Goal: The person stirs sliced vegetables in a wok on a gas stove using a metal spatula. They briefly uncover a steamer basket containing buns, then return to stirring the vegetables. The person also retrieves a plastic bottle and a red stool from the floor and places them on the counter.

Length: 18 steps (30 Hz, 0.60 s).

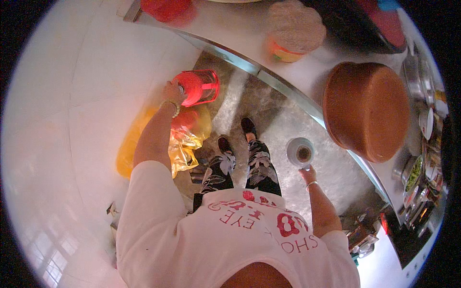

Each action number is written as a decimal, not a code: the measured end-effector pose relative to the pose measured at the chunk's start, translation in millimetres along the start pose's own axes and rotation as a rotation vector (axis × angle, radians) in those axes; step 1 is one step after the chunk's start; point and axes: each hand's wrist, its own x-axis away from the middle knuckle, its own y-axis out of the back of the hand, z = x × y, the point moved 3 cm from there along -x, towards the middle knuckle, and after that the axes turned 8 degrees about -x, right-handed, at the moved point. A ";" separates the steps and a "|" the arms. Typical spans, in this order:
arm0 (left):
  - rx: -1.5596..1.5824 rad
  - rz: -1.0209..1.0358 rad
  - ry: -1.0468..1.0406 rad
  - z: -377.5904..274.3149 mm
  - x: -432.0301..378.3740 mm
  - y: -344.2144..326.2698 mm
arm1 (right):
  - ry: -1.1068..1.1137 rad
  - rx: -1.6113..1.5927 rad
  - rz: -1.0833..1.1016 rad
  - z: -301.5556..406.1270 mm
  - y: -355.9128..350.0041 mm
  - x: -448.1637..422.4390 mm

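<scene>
My left hand, with a beaded bracelet at the wrist, grips the neck end of a red flask-like container with a red frame at its other end. Just below that hand bulges a yellow plastic bag with something red showing through it. My right hand holds a pale mug by its handle, over the floor to my right. Looking into the mug, I see something brown inside, too unclear to name.
A countertop curves ahead and to my right. On it rest a large upturned brown basin, a rounded tan-topped item, a red item and a bowl of green vegetables. A pale wall rises on my left.
</scene>
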 end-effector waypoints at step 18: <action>-0.139 0.120 -0.507 -32.6 113.9 29.9 | -0.129 -0.946 -0.042 -37.4 7.6 148.8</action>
